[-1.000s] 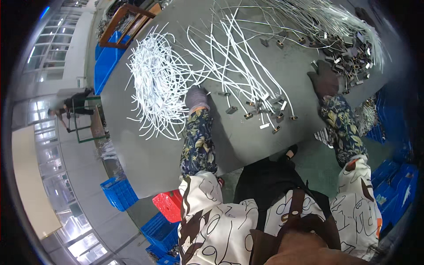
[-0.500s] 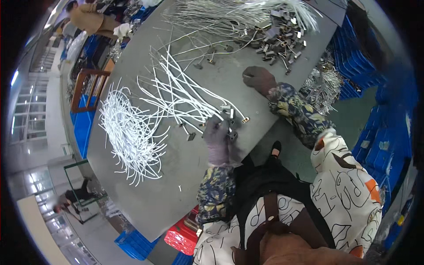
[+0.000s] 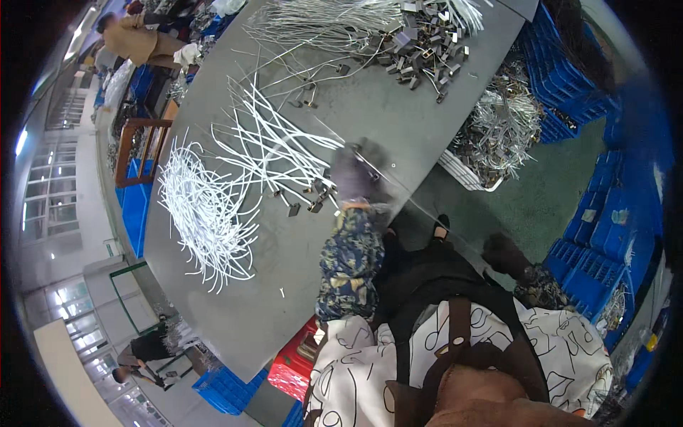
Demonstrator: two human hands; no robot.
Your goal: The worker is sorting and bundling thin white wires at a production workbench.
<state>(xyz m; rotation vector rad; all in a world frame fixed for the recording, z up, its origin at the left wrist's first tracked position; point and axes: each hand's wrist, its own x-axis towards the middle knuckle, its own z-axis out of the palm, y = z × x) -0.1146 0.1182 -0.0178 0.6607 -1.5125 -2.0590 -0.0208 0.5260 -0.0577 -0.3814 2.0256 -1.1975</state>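
At the grey table [image 3: 213, 324], the left hand [image 3: 359, 174] and right hand [image 3: 506, 255] blur — can't tell finger grip — and yanking the wire [image 3: 327, 129] could snag white cables [image 3: 281, 146].

Paned windows [image 3: 51, 169] line a pale wall [image 3: 92, 185]; green floor [image 3: 562, 164] shows beside the grey table [image 3: 220, 320].

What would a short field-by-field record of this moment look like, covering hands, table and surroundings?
Left hand: gloved, beside the connector ends of white cables; grip unclear
Right hand: dark-gloved, blurred, off the table; grip unclear
Between hands: blurred thin strand
Table: white cable heap at left, connector pile at far side
Right of table: white basket of cables, blue crates
Near edge: red basket
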